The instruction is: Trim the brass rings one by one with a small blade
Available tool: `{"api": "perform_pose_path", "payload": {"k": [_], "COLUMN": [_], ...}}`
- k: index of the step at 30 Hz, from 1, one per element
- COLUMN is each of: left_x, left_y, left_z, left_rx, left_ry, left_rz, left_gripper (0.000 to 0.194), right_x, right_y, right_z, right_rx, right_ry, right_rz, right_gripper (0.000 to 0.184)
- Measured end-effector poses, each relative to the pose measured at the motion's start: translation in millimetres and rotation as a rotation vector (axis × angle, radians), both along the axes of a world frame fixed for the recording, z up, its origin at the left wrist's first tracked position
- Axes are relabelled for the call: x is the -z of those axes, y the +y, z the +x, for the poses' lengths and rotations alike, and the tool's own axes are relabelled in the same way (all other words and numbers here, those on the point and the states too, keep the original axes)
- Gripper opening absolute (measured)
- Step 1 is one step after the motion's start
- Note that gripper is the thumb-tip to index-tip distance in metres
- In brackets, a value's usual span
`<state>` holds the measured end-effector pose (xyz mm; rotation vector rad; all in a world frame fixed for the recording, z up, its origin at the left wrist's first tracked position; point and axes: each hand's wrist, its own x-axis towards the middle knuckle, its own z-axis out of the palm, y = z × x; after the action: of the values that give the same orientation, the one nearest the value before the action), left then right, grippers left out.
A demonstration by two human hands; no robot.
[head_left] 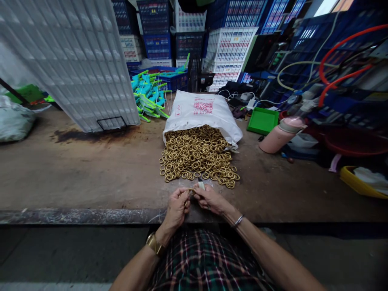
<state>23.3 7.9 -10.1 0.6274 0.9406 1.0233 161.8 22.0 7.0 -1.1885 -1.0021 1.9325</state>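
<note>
My left hand (178, 206), with a watch on the wrist, is closed on a gold-coloured ring (190, 190) between thumb and fingers. My right hand (210, 199) is closed around a small tool with a pale handle (201, 185) and a dark tip, which looks like a small knife. Its fingertips meet the ring's other side. Both hands are close together above the table's front edge. Just beyond them lies a heap of gold rings (197, 157), spilling from the mouth of a white woven sack (200, 109) with red print.
The brown tabletop (91, 178) runs across the view. A tall pale ribbed panel (91, 60) stands at left, near blue and green plastic pieces (151, 95). To the right are a green tray (263, 120), a pink bottle (280, 135) and a yellow basin (360, 184). Stacked crates (232, 44) stand behind.
</note>
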Motion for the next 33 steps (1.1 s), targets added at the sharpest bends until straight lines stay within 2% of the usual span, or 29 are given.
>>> {"api": "perform_pose_path", "payload": {"k": [5, 8, 12, 16, 20, 24, 26, 29, 33], "left_x": [3.5, 0.4, -7.1, -11.0, -9.7, -7.4, -6.3, -4.6, -2.8], "left_y": [-1, -1, -1, -2, -3, -4, -4, -4, -3], "left_z": [0, -1, -3, -3, -4, -5, -6, -7, -8], "left_rx": [-0.016, 0.037, 0.107, 0.153, 0.192, 0.166, 0.132, 0.094, 0.077], "left_ry": [0.229, 0.203, 0.061, 0.02, -0.029, -0.072, -0.071, -0.051, -0.025], "left_rz": [0.101, 0.075, -0.045, -0.107, -0.116, -0.072, -0.059, -0.038, -0.015], "left_gripper": [0.037, 0.036, 0.04, 0.045, 0.044, 0.042, 0.042, 0.041, 0.041], "right_x": [3.7, 6.5, 5.0, 1.4, 2.3, 3.0, 2.7, 3.7, 7.8], "right_y": [2, 3, 5, 5, 6, 4, 1, -5, -9], "right_z": [-5, -5, -6, -9, -9, -6, -4, -3, -4], "right_rx": [0.025, 0.028, 0.042, 0.047, 0.041, 0.031, -0.014, -0.176, -0.296], "right_ry": [-0.351, -0.508, -0.605, -0.661, -0.649, -0.703, -0.834, -1.017, -1.126], "right_rz": [0.16, 0.273, 0.397, 0.463, 0.506, 0.557, 0.631, 0.761, 0.829], "right_gripper": [0.033, 0.031, 0.023, 0.016, 0.016, 0.021, 0.019, 0.015, 0.018]}}
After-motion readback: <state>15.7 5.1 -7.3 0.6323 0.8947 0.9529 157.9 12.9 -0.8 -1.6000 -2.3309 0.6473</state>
